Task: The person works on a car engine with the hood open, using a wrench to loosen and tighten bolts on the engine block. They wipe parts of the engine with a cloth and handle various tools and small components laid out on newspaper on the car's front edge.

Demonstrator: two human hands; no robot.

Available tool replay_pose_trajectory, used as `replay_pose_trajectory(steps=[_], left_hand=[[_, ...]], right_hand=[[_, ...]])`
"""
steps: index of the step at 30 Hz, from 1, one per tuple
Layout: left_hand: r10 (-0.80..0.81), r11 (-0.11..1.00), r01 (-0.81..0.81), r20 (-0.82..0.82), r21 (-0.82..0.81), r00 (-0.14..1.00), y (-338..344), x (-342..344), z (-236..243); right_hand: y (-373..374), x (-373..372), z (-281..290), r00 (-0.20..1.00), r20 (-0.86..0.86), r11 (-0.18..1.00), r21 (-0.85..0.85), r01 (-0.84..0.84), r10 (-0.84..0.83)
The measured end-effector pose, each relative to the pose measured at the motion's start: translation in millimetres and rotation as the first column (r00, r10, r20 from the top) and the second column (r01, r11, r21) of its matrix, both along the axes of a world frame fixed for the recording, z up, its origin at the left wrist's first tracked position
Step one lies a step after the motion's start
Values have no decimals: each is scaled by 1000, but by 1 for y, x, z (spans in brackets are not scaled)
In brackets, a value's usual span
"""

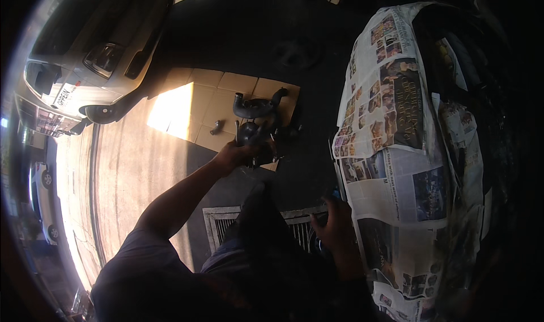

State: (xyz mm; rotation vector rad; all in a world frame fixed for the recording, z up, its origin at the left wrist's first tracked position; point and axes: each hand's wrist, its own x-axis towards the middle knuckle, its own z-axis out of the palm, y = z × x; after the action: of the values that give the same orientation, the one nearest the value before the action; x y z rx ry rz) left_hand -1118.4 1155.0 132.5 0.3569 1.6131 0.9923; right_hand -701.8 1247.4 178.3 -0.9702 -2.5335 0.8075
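My left hand (pixel 231 156) is closed on the near edge of a dark metal engine part (pixel 249 132), round in the middle with pale bolts or studs standing out. Its exact kind is lost in shadow. Just beyond it, a curved black hose (pixel 252 109) and another bent dark pipe (pixel 279 95) lie on flattened cardboard (pixel 205 95). A short elbow-shaped piece (pixel 216 127) rests on the cardboard left of the engine part. My right hand (pixel 335 225) is low on the right beside newspaper sheets, thumb apart from the fingers, with no held thing visible in the dim light.
Newspaper sheets (pixel 377 123) cover a large vehicle-like body along the right. A light-coloured vehicle (pixel 85 67) stands at the upper left. Below me a pale floor grate (pixel 218 223) lies near my legs. A dark round object (pixel 294 53) sits on the floor beyond the cardboard.
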Motion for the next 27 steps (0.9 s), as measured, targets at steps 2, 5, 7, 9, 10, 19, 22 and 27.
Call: replay_pose_trajectory(steps=[2,5,7,9,10,19,22,27], left_hand=[[-142,966,62,-316,-251,938,-24,-70,-74],[-113,855,-210,-566,-473,817,-71,-149,-183],[6,843,-337,-621,-418,784,-95,-194,-244],[90,794,-436,-628,-423,773,-106,-224,-292],[130,762,-484,-632,-429,764,-109,-232,-311],[-168,711,-313,-584,-630,794,-88,-294,-339],[-370,644,-137,-463,-753,806,-121,-274,-328],[-613,563,132,-305,-816,729,-189,-233,-310]], right_hand=[[-28,-28,-47,977,199,963,-269,-16,72],[-63,-56,-101,889,394,869,-495,-10,234],[-76,-62,-127,852,450,777,-623,85,268],[-79,-63,-148,818,530,774,-607,182,223],[-78,-63,-157,774,599,755,-600,262,207],[-73,-73,-164,668,742,770,-458,445,56],[-85,-70,-151,701,714,723,-478,498,-11],[-146,3,-165,708,688,602,-499,623,-162]])
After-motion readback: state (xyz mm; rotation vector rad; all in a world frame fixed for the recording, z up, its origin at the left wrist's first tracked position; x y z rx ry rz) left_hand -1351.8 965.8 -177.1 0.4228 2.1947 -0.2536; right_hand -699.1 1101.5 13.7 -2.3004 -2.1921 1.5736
